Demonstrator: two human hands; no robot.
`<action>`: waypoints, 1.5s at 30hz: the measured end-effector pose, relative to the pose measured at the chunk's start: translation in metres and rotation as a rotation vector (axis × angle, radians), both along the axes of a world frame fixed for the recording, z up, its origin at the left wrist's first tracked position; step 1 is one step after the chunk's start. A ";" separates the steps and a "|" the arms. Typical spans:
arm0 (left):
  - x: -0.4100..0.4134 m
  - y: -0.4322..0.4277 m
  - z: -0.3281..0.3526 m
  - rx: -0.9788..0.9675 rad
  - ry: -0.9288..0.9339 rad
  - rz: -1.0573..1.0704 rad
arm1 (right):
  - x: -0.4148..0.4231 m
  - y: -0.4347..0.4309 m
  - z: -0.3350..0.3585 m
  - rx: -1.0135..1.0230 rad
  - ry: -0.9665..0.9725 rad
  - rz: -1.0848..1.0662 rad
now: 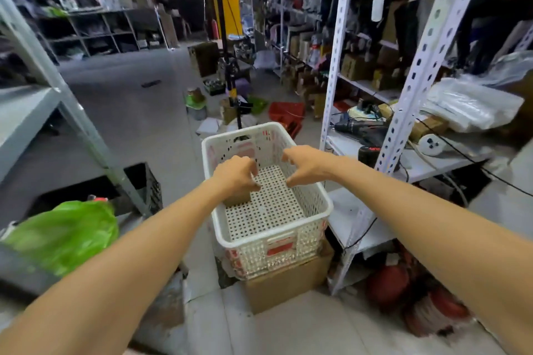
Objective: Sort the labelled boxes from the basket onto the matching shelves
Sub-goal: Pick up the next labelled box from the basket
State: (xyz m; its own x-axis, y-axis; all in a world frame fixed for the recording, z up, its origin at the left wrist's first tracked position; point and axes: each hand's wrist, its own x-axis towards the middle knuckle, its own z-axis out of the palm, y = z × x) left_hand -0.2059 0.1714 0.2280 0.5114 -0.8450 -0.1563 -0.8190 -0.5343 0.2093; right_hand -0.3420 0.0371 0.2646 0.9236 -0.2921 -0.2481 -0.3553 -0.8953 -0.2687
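A white perforated basket (pixel 314 190) stands on a cardboard box in the aisle in front of me. Inside it, against the left wall, sits a small brown box (pixel 238 199), mostly hidden under my left hand. My left hand (pixel 235 174) reaches into the basket and its fingers curl round the top of that box. My right hand (pixel 302 164) hovers over the basket's right side with fingers spread and loosely bent, holding nothing. The rest of the basket floor is bare.
A white metal shelf unit (pixel 403 101) with tools, cables and bags stands to the right. A grey shelf (pixel 26 112) stands at the left, with a green bag (pixel 63 233) and a black crate (pixel 144 184) below. Red crates (pixel 287 112) and clutter lie beyond the basket.
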 end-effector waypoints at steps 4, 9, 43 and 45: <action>0.041 -0.006 -0.012 0.012 0.015 0.075 | 0.047 -0.011 -0.016 0.003 0.016 0.068; 0.087 -0.042 -0.041 0.031 0.011 0.163 | 0.109 -0.051 -0.044 -0.036 0.076 0.149; 0.344 -0.200 -0.339 0.259 0.376 0.445 | 0.408 -0.213 -0.359 0.176 0.460 0.150; 0.358 -0.203 -0.364 0.292 0.360 0.449 | 0.422 -0.216 -0.385 0.211 0.458 0.115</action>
State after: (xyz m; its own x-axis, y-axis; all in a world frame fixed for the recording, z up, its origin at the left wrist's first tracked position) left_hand 0.1525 -0.0318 -0.1359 0.6779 -0.4577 -0.5753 -0.4083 -0.8852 0.2231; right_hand 0.0802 -0.1790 -0.1203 0.7296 -0.0951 -0.6773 -0.3814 -0.8785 -0.2876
